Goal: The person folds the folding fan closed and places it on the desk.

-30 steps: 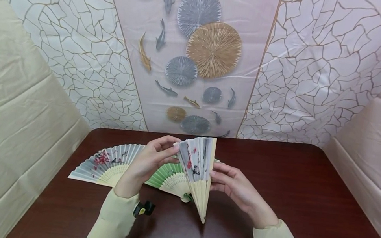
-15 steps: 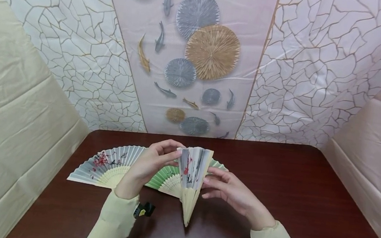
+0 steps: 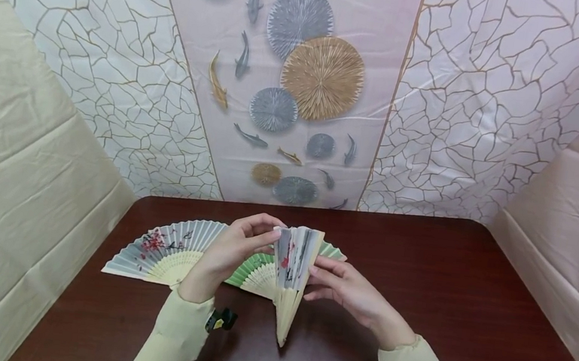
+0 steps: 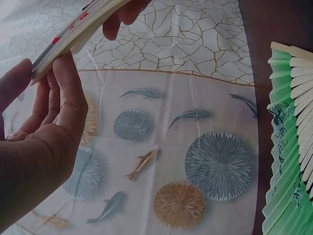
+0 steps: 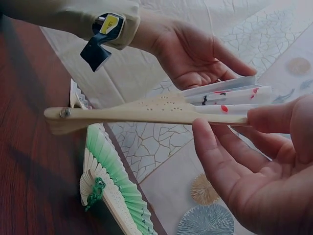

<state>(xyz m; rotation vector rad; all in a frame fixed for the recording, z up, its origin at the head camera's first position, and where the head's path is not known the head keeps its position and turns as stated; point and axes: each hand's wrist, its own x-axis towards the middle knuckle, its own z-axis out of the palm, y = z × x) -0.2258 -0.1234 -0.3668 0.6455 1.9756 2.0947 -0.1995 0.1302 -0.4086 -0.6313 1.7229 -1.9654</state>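
A partly folded grey-white folding fan (image 3: 297, 263) with red blossoms is held up over the table, its pale rib end pointing down. My left hand (image 3: 229, 251) pinches the fan's upper left edge between thumb and fingers, as the left wrist view also shows. On the other side, my right hand (image 3: 349, 290) holds the outer guard stick with its thumb and fingertips. In the right wrist view the rivet (image 5: 65, 113) shows at the narrow end, and the pleats stand partly apart between both hands.
Spread out on the dark red table (image 3: 443, 296) lie a grey fan (image 3: 167, 250) with pink blossoms and a green fan (image 3: 253, 273), partly hidden by my left hand and the held fan. A green tassel (image 5: 95, 192) hangs at its pivot. Patterned cloth (image 3: 294, 145) hangs behind.
The held fan has come down and left, and its spread has narrowed. My right hand has moved left with it; my left hand has shifted slightly right and down.
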